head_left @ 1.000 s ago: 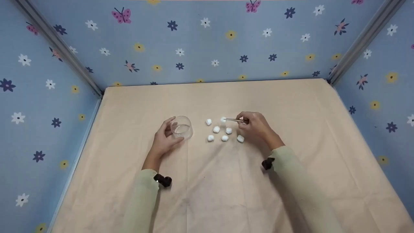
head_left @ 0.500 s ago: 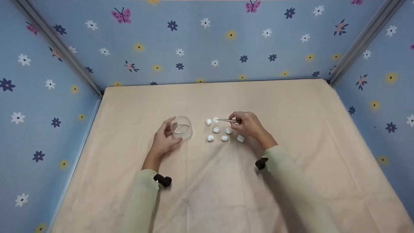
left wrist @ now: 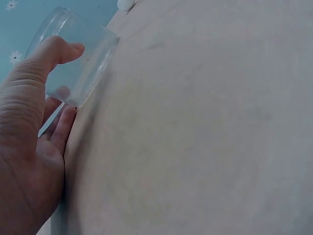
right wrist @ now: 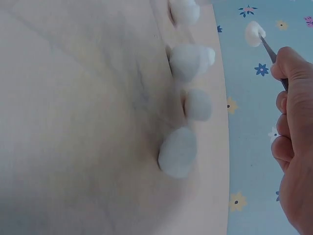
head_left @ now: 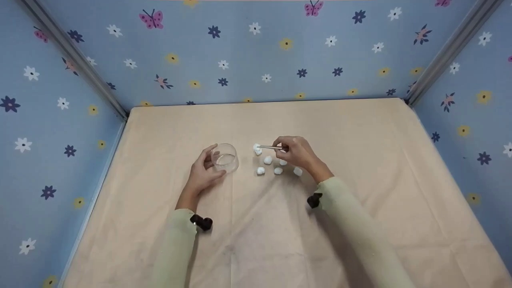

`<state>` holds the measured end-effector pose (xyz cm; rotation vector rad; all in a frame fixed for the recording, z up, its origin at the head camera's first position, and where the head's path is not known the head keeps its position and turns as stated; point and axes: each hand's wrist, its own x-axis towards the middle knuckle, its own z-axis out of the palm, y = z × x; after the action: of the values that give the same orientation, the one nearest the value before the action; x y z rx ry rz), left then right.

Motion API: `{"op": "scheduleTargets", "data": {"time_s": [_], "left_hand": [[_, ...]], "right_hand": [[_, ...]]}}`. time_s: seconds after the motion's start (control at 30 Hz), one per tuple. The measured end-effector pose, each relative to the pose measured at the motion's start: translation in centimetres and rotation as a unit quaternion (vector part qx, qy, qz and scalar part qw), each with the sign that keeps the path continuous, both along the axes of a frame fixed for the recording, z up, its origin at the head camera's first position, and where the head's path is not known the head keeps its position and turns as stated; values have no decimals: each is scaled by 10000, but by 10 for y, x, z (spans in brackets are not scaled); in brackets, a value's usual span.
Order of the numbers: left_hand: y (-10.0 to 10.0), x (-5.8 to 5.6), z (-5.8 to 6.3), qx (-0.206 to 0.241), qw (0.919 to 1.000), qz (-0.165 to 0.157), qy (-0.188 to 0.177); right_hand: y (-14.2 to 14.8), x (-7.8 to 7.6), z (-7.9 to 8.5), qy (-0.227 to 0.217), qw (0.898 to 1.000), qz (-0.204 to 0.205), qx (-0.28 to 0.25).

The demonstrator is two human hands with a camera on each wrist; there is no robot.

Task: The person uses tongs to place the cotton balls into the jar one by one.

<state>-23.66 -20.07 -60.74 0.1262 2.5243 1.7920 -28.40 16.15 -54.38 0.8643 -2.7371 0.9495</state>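
My left hand (head_left: pixel 205 172) grips a clear plastic cup (head_left: pixel 225 159) on the table, thumb on the near side and fingers round the far side. No cotton ball shows inside it. My right hand (head_left: pixel 297 152) pinches metal tweezers (head_left: pixel 271 147), whose tips hold a white cotton ball (right wrist: pixel 254 34) raised above the table in the right wrist view. In the head view this ball overlaps another lying just below it. Several more cotton balls (head_left: pixel 268 160) lie in loose rows between the cup and my right hand, one partly hidden by that hand.
A beige cloth (head_left: pixel 256 240) with creases covers the table. Blue panels (head_left: pixel 264 48) with flowers and butterflies stand behind and at both sides, joined by grey posts (head_left: pixel 446 52). A small black camera (head_left: pixel 201 223) sits on each wrist.
My right hand has moved left with the tweezers and the raised cotton ball, from above the right part of the group to its left end. My left hand and the cup have stayed put.
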Motion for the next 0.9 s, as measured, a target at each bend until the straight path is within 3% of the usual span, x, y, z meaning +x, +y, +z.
{"op": "scheduleTargets", "data": {"time_s": [0.9], "left_hand": [[0, -2, -1, -92, 9998, 75, -152]], "right_hand": [[-49, 0, 8, 155, 9990, 413, 40]]}}
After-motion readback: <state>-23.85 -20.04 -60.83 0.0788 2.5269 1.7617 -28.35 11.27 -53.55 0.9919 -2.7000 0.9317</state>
